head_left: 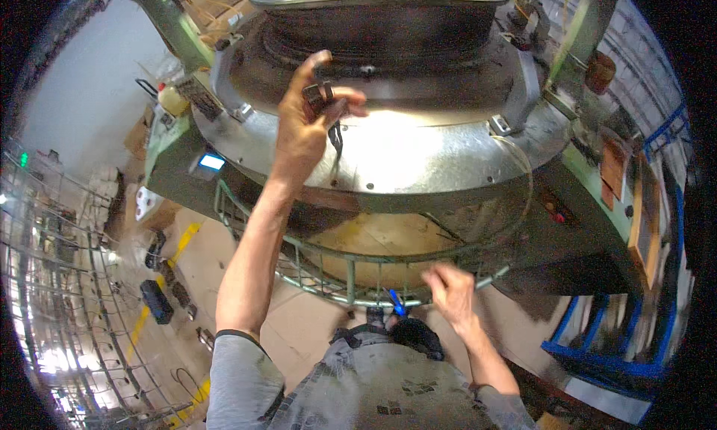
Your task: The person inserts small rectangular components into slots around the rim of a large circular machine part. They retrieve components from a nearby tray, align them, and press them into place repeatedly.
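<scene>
Holds a dark tool [335, 140] in left hand [299, 135], curls right hand [452, 294] too blurred to judge, might drop it through loose grip.

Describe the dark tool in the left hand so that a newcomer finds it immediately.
Find the wide silvery metal ring across the upper middle. Over its left part is the left hand, holding the dark tool. Unlike the pale ring, it is small, nearly black and slender toward its lower end.
</scene>
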Demonstrator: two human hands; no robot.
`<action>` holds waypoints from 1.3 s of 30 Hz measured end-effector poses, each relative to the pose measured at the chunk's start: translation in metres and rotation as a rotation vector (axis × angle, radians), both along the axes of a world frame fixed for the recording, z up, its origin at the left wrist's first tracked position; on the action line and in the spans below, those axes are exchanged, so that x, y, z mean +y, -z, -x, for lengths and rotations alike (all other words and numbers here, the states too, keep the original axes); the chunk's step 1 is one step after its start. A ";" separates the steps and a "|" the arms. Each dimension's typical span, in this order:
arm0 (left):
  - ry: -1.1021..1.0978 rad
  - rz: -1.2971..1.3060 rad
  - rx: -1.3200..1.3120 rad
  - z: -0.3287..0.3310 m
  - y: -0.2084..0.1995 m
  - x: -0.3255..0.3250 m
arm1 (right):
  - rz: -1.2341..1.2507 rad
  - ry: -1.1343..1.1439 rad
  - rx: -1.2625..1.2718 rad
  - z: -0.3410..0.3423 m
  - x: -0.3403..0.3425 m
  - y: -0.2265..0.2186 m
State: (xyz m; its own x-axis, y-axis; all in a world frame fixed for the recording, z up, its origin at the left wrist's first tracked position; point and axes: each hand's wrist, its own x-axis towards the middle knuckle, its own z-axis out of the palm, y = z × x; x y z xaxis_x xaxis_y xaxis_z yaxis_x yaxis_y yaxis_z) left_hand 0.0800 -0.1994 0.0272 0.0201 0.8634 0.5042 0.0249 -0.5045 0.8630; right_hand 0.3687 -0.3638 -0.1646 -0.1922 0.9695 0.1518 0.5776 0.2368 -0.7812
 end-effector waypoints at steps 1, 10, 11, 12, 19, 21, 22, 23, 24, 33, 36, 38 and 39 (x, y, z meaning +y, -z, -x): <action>-0.010 0.133 0.004 0.004 0.004 0.008 | 0.219 -0.010 -0.174 -0.005 -0.016 0.032; 0.224 0.154 -0.085 0.015 0.046 0.018 | 0.393 0.148 -0.306 0.049 -0.116 0.227; 0.254 0.219 -0.137 0.019 0.047 0.018 | 0.414 0.225 -0.313 0.059 -0.121 0.231; 0.284 0.287 -0.188 0.022 0.048 0.019 | -0.050 0.265 -0.263 0.066 -0.125 0.234; 0.545 0.335 -0.238 0.047 0.057 0.029 | 0.003 0.787 -0.151 0.125 -0.138 0.232; 0.597 0.429 -0.366 0.059 0.057 0.031 | 0.099 1.049 0.286 0.140 -0.141 0.205; 0.629 0.418 -0.376 0.065 0.056 0.030 | 0.019 1.137 0.554 0.144 -0.139 0.185; 0.647 0.436 -0.386 0.070 0.055 0.029 | -0.010 1.259 0.835 0.148 -0.136 0.162; 0.709 0.452 -0.398 0.076 0.054 0.028 | -0.011 1.179 1.113 0.146 -0.140 0.132; 0.683 0.282 -0.030 0.074 0.049 -0.013 | 0.135 0.563 0.533 0.247 -0.061 -0.002; 0.616 0.175 0.186 0.077 0.046 -0.023 | 0.049 0.500 0.470 0.255 -0.049 -0.013; 0.522 0.042 0.354 0.077 0.044 -0.028 | 0.019 0.421 0.440 0.250 -0.047 -0.020; 0.463 -0.016 0.435 0.077 0.042 -0.029 | 0.052 0.528 0.585 0.248 -0.044 -0.022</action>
State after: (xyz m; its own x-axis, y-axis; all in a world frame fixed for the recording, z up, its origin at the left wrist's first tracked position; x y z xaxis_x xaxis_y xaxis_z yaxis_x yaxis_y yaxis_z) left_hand 0.0032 -0.2287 -0.0151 0.5958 0.7083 0.3785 0.1478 -0.5600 0.8152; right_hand 0.1206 -0.4073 -0.1430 0.3925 0.9190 0.0384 0.0948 0.0011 -0.9955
